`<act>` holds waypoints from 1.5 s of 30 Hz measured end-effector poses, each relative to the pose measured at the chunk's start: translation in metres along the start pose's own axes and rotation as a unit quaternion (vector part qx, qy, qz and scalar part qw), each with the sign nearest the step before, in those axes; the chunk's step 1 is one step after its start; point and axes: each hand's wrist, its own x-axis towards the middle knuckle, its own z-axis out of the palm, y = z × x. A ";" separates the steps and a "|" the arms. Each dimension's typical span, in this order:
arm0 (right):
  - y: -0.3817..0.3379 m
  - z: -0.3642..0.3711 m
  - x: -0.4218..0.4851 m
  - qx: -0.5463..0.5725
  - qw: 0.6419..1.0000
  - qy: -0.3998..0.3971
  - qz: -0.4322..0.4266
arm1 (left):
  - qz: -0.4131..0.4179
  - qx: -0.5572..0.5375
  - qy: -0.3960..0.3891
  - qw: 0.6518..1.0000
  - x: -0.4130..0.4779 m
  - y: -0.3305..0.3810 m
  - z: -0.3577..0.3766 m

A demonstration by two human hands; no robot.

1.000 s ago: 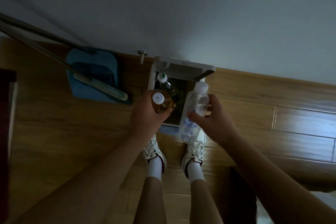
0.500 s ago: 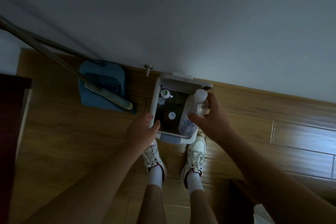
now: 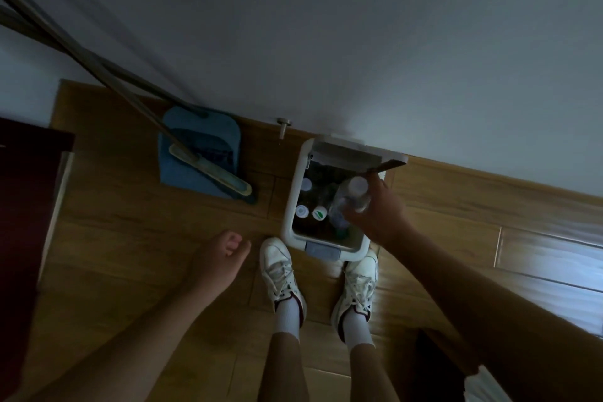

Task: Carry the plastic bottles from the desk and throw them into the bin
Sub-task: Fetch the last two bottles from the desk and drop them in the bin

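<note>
White bin (image 3: 290,205) by the wall; right hand (image 3: 380,210) holds a clear bottle (image 3: 350,202) over it, left hand (image 3: 220,259) loosely curled, holding nothing.

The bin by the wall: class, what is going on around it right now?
A person stands over the open white bin, looking down at it. Their right hand holds a clear plastic bottle over the opening, not yet released. The left hand is empty, loosely curled, off to the side above the wooden floor. Several bottle caps already show inside the bin. A blue dustpan with a broom sits beside it against the wall.
</note>
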 end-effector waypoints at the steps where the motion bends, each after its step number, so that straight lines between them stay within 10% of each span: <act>1: 0.006 0.007 0.001 -0.022 1.000 -0.019 0.006 | -0.004 -0.010 -0.001 1.000 0.001 -0.003 0.003; 45: 0.004 0.024 0.019 -0.031 0.999 -0.010 -0.022 | -0.038 0.007 -0.029 0.999 -0.007 0.006 0.018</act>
